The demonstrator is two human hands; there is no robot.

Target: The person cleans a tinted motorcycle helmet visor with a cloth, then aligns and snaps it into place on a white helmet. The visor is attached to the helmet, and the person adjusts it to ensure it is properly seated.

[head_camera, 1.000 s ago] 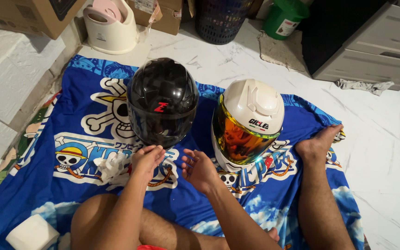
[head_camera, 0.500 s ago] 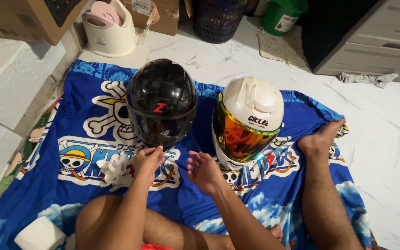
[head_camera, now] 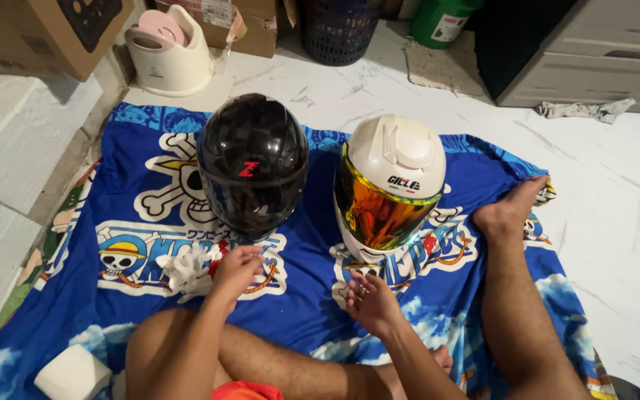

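Observation:
I sit on a blue printed blanket (head_camera: 305,244) with two helmets in front of me. A glossy black full-face helmet (head_camera: 252,164) stands on the left. On the right is a white helmet (head_camera: 394,159) with a mirrored orange-gold visor (head_camera: 375,211). My left hand (head_camera: 235,271) rests just below the black helmet's lower edge, fingers loosely bent and holding nothing. A crumpled white tissue (head_camera: 187,270) lies right beside it. My right hand (head_camera: 370,300) hovers in front of the white helmet with its fingers apart and nothing in it.
My bare right leg and foot (head_camera: 509,211) stretch out to the right of the white helmet. A white block (head_camera: 74,374) lies at the blanket's near left. A pink-and-cream potty (head_camera: 168,52), cardboard boxes (head_camera: 38,33), a dark basket (head_camera: 338,30) and a grey cabinet (head_camera: 594,63) stand behind.
Both hands have drawn back a little from the helmets toward my body. My left hand has come off the black helmet's lower edge. The helmets have not moved.

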